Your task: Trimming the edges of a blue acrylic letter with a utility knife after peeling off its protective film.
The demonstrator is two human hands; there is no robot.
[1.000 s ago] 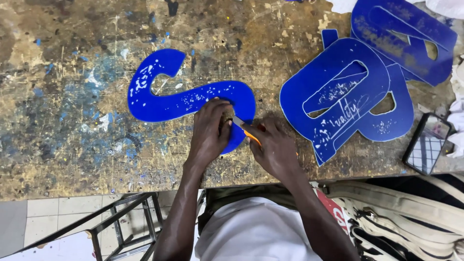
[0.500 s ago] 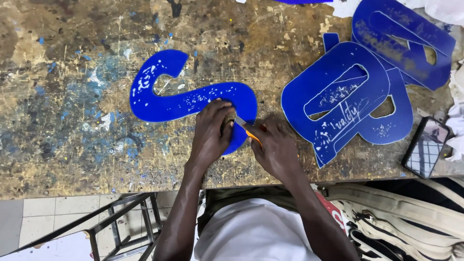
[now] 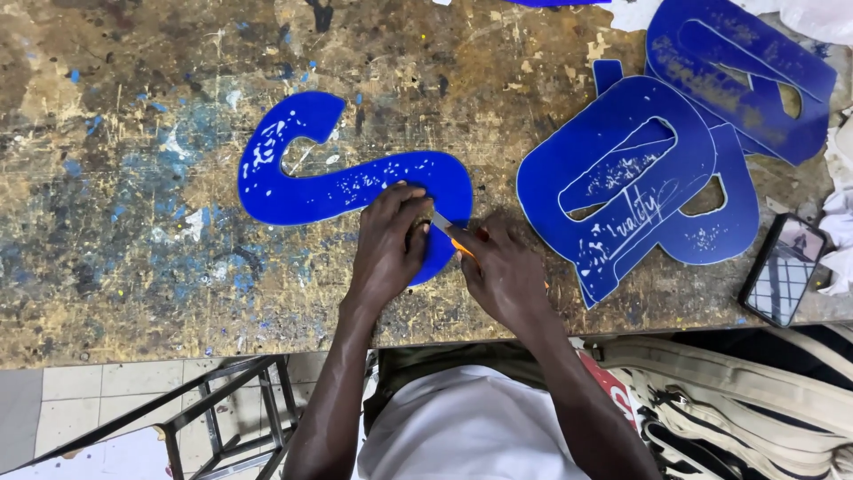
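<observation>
A blue S-shaped cut-out letter (image 3: pixel 302 182) lies flat on a worn, paint-stained wooden workbench (image 3: pixel 133 267). My left hand (image 3: pixel 388 244) presses down on the letter's near curve, fingers together on its surface. My right hand (image 3: pixel 502 271) grips an orange utility knife (image 3: pixel 449 233), its blade end resting on the letter right beside my left fingers. The letter's lower end is hidden under my hands.
Several larger blue cut-out letters (image 3: pixel 635 178) are stacked at the right of the bench. A phone (image 3: pixel 784 269) lies by the right front edge, white cloth (image 3: pixel 840 222) beyond it. A metal frame (image 3: pixel 209 418) stands on the tiled floor below left; bag straps (image 3: pixel 755 391) lie at lower right.
Both hands stay on the letter's near curve; the knife has shifted only slightly. The view has drifted a little.
</observation>
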